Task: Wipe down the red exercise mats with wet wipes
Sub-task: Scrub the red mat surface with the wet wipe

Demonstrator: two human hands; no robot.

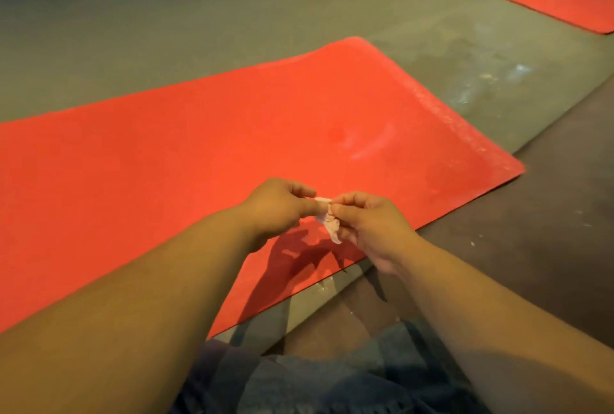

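Both hands, left hand and right hand, pinch the crumpled wet wipe above the near red mat; unfold it fully flat before wiping, I'd say

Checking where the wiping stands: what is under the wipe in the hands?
The wipe, pinched by left hand and right hand, hangs above the near red mat, where their shadow falls. The spot directly behind it is covered.
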